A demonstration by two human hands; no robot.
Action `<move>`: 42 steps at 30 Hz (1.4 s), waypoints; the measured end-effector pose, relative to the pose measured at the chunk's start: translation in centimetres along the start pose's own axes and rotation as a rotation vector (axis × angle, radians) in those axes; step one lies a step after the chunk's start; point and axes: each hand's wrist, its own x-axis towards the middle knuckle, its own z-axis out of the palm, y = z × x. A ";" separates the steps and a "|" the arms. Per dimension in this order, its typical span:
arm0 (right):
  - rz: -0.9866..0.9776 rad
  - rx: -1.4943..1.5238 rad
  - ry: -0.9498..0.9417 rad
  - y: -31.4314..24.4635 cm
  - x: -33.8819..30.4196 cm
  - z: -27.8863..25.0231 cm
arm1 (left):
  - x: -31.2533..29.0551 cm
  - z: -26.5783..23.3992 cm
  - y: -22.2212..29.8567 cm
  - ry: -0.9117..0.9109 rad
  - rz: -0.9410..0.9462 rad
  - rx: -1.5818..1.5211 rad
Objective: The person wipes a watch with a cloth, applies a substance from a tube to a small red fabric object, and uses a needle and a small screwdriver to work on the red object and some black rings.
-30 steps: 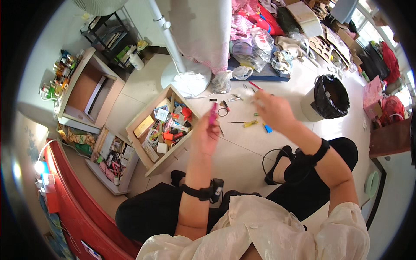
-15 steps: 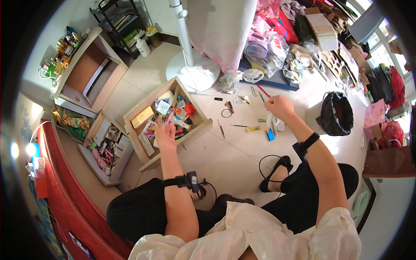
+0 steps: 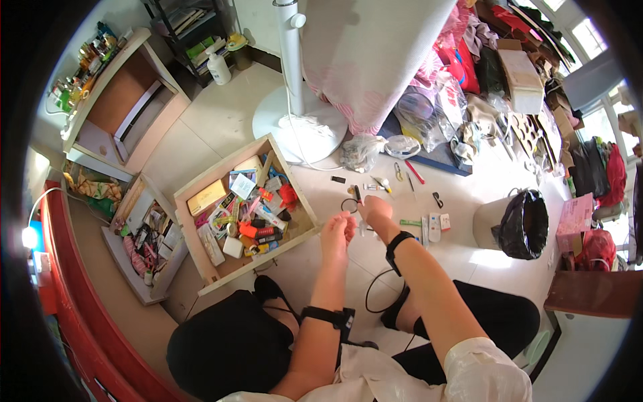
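Seated person viewed from above, both hands raised over the tiled floor (image 3: 201, 127). Half a second earlier the left hand reached into the wooden drawer (image 3: 231, 271) and the right hand lay out among the tools; now the left hand (image 3: 337, 232) and the right hand (image 3: 374, 210) have drawn together, just beside each other. The right hand pinches a small dark stick-like item (image 3: 358, 194), upright; its kind cannot be told. The left hand's fingers are curled, whether on anything cannot be told. In the drawer: a flat tan box (image 3: 207, 197), a white square packet (image 3: 242, 185), red and orange tubes (image 3: 258, 232). On the floor to the right: a small white packet with a red mark (image 3: 435, 227); further right a bin lined with a black bag (image 3: 523, 224) and a pink box (image 3: 573, 216).
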 end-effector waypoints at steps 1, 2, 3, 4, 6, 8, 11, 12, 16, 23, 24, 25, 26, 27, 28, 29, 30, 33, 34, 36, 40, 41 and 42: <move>0.006 -0.009 -0.003 -0.1 1.1 0.4 | 0.5 0.6 -0.8 0.044 -0.046 -0.032; 0.011 -0.024 0.045 0.0 2.2 0.7 | 1.2 1.2 -1.5 0.044 -0.055 -0.040; 0.013 -0.042 0.083 0.1 3.0 1.1 | 1.6 1.5 -2.3 0.073 -0.087 -0.059; -0.032 -0.059 0.111 0.5 3.7 1.3 | 2.0 2.0 -3.0 0.102 -0.120 -0.078; -0.089 -0.088 0.015 0.5 4.9 0.7 | 2.7 2.1 -4.1 0.152 -0.198 -0.065; -0.246 -0.136 -0.080 0.6 5.5 -0.7 | 3.8 2.3 -5.6 0.233 -0.189 -0.028; -0.503 -0.152 -0.225 0.6 3.0 -4.1 | 4.8 3.7 -6.2 0.372 -0.174 0.037; -0.687 -0.240 -0.223 2.2 3.1 -3.8 | 4.9 4.4 -6.0 0.317 -0.221 -0.103; -0.761 -0.118 -0.510 0.5 0.4 -5.9 | 6.4 1.6 -7.9 0.192 -0.163 -0.350; -0.763 -0.434 0.213 -0.9 6.8 -9.6 | 5.9 2.0 -7.7 0.322 -0.124 -0.313; -0.742 -0.567 0.293 -1.7 7.0 -10.2 | 5.5 2.3 -7.6 0.322 -0.169 -0.321; -0.726 -0.633 0.346 -1.8 7.9 -10.7 | 5.3 2.9 -7.5 0.306 -0.208 -0.326; -0.710 -0.698 0.393 -2.1 8.7 -11.1 | 5.1 3.2 -7.5 0.316 -0.199 -0.333; -0.631 -0.723 0.419 -1.7 10.3 -10.9 | 5.1 3.5 -7.6 0.306 -0.205 -0.334; -0.559 -0.747 0.444 -1.9 11.5 -11.0 | 5.2 3.5 -7.6 0.287 -0.200 -0.335; -0.556 -0.754 0.448 -1.8 12.7 -11.6 | 5.2 3.6 -7.7 0.268 -0.196 -0.337; -0.551 -0.743 0.450 -1.9 13.7 -11.9 | 5.1 3.5 -7.5 0.271 -0.193 -0.338; -0.643 -0.601 0.594 -3.6 13.5 -14.8 | 4.2 3.5 -7.2 0.208 -0.222 -0.346; -0.600 -0.609 0.560 -4.2 13.3 -15.4 | 3.9 3.6 -7.2 0.202 -0.238 -0.340; -0.657 -0.672 0.579 -5.3 11.3 -14.6 | 3.5 3.4 -7.0 0.199 -0.264 -0.326; -0.887 -0.440 0.216 -8.1 6.1 -8.4 | 3.4 0.8 -7.1 0.263 -0.202 -0.318; -0.881 -0.422 0.086 -7.9 6.1 -6.7 | 3.3 0.5 -7.2 0.256 -0.203 -0.323; -0.818 -0.464 0.063 -7.2 6.7 -4.8 | 3.4 0.4 -7.6 0.274 -0.201 -0.319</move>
